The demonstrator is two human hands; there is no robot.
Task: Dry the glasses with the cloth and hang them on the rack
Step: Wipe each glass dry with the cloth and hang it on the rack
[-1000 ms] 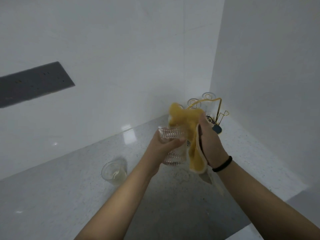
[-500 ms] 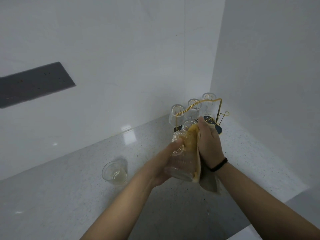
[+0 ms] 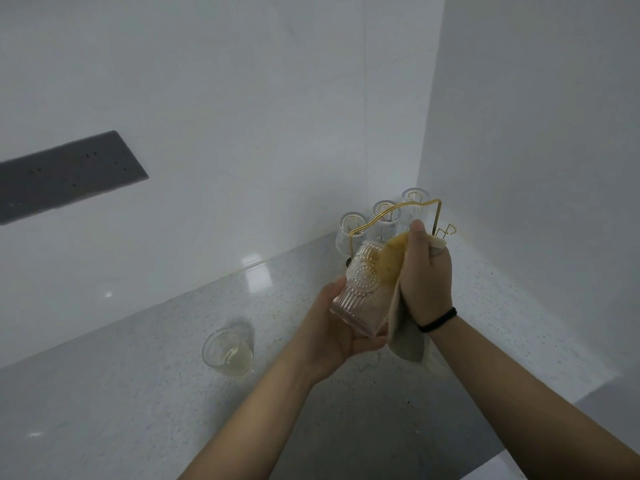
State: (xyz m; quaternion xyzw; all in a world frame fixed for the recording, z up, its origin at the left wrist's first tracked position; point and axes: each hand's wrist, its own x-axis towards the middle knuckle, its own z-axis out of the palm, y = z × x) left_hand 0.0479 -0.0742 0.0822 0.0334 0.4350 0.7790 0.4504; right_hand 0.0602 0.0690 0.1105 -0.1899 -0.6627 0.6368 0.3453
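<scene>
Cupping the embossed glass (image 3: 360,289) in the left hand (image 3: 332,327), right hand (image 3: 427,271) grip curled tight around yellow cloth (image 3: 393,261)

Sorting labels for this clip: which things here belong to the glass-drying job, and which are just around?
Job: embossed glass in left hand; yellow cloth in right hand; gold rack holding three glasses; glass on counter.
Around: grey wall panel; black wristband.

We list one embossed, ribbed glass (image 3: 360,289), tilted, with a yellow cloth (image 3: 393,263) pressed against its side. Three glasses (image 3: 384,221) hang upside down on our gold wire rack (image 3: 398,211); another glass (image 3: 228,351) stands upright on the counter.
</scene>
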